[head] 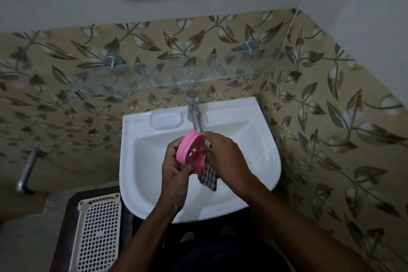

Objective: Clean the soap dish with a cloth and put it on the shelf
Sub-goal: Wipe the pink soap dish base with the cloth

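The cleaning step is in hand: over the basin of the sink (260,157), just below the tap (194,115), the left hand (176,168) is gripping the pink soap dish (189,152) tilted on its edge, fingers curled round its rim, while the right hand (225,157) is closing on the checked cloth (208,175) and pressing it against the dish's slotted face — a loose end is hanging down toward the basin. Judging from this, the wiping is not yet finished; the next move is calling for working the cloth round the remaining surfaces, then lifting the dish up and past the tap onto the glass shelf (154,77) above the sink — set down gently, flat, clear of its front edge.
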